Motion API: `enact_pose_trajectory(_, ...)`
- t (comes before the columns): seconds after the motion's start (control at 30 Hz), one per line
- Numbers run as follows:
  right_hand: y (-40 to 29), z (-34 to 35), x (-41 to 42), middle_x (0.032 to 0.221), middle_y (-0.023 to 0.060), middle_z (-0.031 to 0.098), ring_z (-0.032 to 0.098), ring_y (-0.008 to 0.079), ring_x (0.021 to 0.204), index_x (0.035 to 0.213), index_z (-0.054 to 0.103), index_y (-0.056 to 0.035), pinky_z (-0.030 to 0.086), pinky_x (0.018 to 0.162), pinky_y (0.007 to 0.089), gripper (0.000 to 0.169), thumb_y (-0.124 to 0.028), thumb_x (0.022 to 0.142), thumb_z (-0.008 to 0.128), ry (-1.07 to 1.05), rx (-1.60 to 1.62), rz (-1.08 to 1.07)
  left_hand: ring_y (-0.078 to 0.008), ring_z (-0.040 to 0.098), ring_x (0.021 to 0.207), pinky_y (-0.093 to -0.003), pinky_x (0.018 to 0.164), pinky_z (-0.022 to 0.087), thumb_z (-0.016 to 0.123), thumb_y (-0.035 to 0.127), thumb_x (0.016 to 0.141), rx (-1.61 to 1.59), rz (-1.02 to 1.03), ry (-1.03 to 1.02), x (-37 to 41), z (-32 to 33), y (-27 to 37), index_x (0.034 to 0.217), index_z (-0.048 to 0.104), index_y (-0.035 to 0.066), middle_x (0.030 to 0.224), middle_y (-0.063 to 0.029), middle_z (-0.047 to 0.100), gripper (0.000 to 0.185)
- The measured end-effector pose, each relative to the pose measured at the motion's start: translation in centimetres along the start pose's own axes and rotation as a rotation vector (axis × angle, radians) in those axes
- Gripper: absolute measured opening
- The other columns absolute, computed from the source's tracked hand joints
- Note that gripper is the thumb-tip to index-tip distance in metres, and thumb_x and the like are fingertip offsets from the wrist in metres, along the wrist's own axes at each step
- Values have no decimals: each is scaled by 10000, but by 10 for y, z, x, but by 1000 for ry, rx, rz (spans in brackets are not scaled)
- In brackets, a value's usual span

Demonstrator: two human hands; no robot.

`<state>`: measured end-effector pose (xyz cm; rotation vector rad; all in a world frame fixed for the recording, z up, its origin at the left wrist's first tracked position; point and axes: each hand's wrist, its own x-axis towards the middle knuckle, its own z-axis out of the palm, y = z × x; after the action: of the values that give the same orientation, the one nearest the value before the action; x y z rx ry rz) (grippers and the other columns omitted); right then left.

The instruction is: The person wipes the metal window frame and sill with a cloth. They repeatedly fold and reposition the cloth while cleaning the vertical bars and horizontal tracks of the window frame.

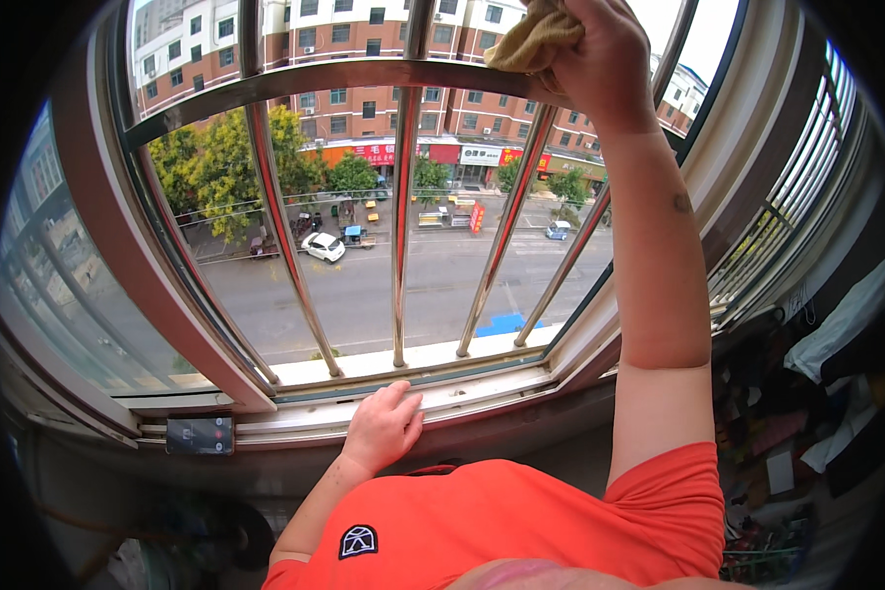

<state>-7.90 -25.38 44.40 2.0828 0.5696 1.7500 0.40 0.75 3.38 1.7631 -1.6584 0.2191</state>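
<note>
My right hand [605,63] is raised at the top right and grips a bunched tan cloth [535,40]. The cloth lies against the horizontal metal rail [339,76] of the window's security bars, close to the rail's right end. My left hand [386,424] rests palm down on the white window sill track [479,394], holding nothing, with its fingers a little apart. Upright shiny metal bars [404,236] run from the rail down to the outer ledge [369,365].
A smartphone [200,435] lies on the sill at the left, its screen lit. Sliding window frames [125,221] flank the opening. Clothes and other items [841,383] are piled at the right. Beyond the bars, far below, runs a street [383,280] with a parked white car [323,247].
</note>
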Motion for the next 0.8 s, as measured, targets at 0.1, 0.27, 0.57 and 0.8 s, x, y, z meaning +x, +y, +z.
enact_pose_trajectory(0.1,1,-15,-28,1116,99,734,720,273,1047,1182,711,-94,575,935,385,382,-70,818,827,-166,-115,-30,-338,668,1061,-430,894,544,725,177,877,-22,13,4,1,4,4,1084,731,45,1214,-171,673,245)
enact_pose_trajectory(0.27,-24,-17,-32,986,78,763,732,294,943,1050,741,-139,592,811,387,347,-107,717,830,-118,-156,69,-319,665,1030,-427,874,536,709,197,885,-5,34,33,0,4,2,1073,721,54,1205,-160,658,236)
enact_pose_trajectory(0.57,-72,34,-2,1201,165,697,678,374,1119,1274,681,-140,537,990,479,567,-172,736,859,-140,-83,61,-314,667,1018,-426,867,534,705,198,890,24,60,46,-3,10,-1,1073,729,57,1203,-160,662,233)
enact_pose_trajectory(0.8,-31,71,73,1187,218,672,647,402,1136,1196,689,-55,527,992,458,410,-76,793,763,2,-296,59,-309,669,1003,-423,858,537,706,195,898,29,67,35,-3,3,-1,1076,727,64,1203,-152,664,222)
